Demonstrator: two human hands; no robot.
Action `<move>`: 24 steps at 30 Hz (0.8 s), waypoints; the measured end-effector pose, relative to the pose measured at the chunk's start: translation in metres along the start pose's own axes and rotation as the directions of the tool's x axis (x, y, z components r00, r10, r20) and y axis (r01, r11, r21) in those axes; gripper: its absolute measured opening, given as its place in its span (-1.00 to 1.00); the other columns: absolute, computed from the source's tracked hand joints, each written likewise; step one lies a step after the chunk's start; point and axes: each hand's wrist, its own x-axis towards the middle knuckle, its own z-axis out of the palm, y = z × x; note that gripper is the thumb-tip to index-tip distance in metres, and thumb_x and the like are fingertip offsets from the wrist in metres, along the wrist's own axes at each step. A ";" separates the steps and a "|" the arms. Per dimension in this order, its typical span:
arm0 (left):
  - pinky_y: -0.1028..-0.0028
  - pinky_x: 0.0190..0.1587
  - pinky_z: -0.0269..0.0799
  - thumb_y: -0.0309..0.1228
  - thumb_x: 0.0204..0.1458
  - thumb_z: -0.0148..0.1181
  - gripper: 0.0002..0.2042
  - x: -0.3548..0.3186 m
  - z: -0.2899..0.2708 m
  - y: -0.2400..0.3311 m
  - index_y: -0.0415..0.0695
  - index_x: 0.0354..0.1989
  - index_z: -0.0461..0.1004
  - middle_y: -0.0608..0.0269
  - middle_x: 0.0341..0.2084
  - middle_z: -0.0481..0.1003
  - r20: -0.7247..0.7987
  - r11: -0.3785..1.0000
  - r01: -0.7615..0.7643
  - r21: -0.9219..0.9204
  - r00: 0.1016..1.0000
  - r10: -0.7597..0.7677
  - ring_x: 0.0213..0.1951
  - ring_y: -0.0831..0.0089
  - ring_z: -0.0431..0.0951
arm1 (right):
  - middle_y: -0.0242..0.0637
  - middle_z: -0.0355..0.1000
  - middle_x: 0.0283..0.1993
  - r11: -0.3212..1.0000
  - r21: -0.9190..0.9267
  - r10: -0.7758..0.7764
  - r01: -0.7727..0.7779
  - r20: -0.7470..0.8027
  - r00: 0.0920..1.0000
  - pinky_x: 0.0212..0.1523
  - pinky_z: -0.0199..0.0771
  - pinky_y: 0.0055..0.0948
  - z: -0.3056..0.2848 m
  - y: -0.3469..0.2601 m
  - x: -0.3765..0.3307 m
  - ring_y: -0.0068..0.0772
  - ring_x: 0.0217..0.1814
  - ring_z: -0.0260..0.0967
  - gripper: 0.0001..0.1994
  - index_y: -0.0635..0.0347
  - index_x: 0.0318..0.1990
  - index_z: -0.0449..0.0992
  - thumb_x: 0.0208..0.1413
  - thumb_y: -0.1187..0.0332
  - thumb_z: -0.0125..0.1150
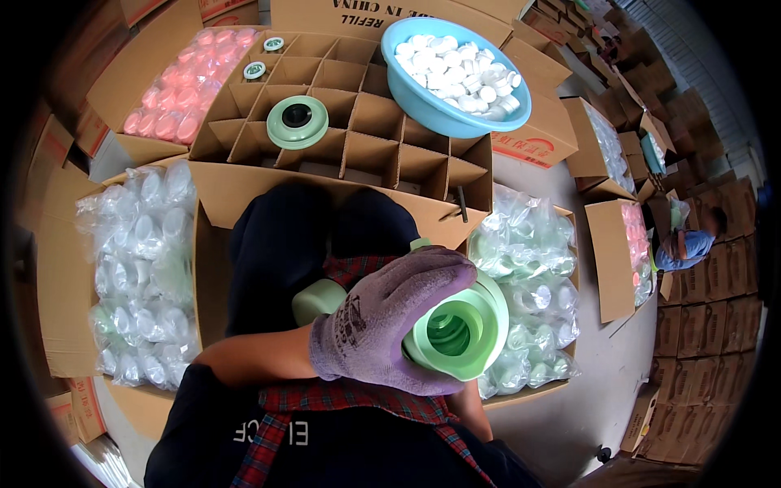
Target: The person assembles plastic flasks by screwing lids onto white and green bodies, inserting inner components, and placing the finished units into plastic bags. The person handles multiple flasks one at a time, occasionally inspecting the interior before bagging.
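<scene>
My left hand [390, 321], in a purple-grey work glove, is wrapped round the upper part of a pale green jug [492, 305]. The jug's open mouth and pouring lip face up toward me, with a ribbed inside showing. To the left of the glove a rounded pale green piece [319, 301] shows over my lap; whether it belongs to the same jug I cannot tell. Only my right forearm [473, 411] appears, below the jug; my right hand is hidden behind the jug and glove.
Before my knees, a divided carton [342, 175] holds a green ring-shaped part [297, 122] and two small round lids. On it rests a blue basin [455, 122] of white caps. Cartons of bagged clear parts [142, 276], bagged green parts [529, 301] and pink parts [191, 85] surround me. A co-worker [687, 244] sits right.
</scene>
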 end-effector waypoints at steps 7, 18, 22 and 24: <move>0.10 0.16 0.41 -0.15 -0.32 0.59 -0.09 0.021 -0.014 -0.004 -0.27 0.23 0.26 -0.11 0.07 0.39 0.072 0.998 0.008 -0.055 0.997 -0.004 0.10 -0.05 0.46 | -0.04 0.07 0.47 1.000 -0.020 0.000 0.000 -0.012 1.000 0.43 0.10 0.03 -0.001 0.002 0.016 -0.02 0.48 0.06 -0.18 0.16 0.46 -0.01 0.23 -0.23 -0.07; 0.20 0.17 0.37 -0.17 -0.32 0.58 -0.06 0.026 -0.015 -0.030 -0.29 0.25 0.20 -0.08 0.10 0.36 0.102 0.988 0.155 0.002 0.983 -0.154 0.11 0.03 0.44 | 0.00 0.03 0.48 0.998 -0.070 0.002 -0.007 -0.067 0.998 0.44 0.09 0.04 -0.011 -0.004 0.035 0.00 0.50 0.03 -0.08 0.16 0.48 -0.08 0.18 -0.34 -0.07; 0.28 0.16 0.35 -0.25 -0.35 0.59 -0.05 0.028 -0.010 -0.053 -0.23 0.28 0.19 0.03 0.06 0.37 0.120 0.961 0.271 -0.063 0.958 -0.262 0.10 0.22 0.44 | -0.03 0.01 0.49 0.966 -0.257 0.041 -0.026 0.053 0.998 0.46 0.05 0.06 -0.024 -0.024 0.023 0.02 0.51 0.01 -0.06 0.15 0.48 -0.09 0.17 -0.36 -0.06; 0.23 0.18 0.34 -0.21 -0.35 0.60 -0.02 0.030 0.001 -0.060 -0.23 0.29 0.17 -0.02 0.09 0.36 0.151 0.960 0.280 0.009 0.949 -0.278 0.12 0.14 0.43 | -0.05 0.02 0.49 0.829 -0.553 -0.048 -0.080 -0.213 0.976 0.46 0.04 0.05 -0.036 -0.025 0.023 0.01 0.50 0.02 -0.13 0.13 0.48 -0.07 0.22 -0.31 -0.13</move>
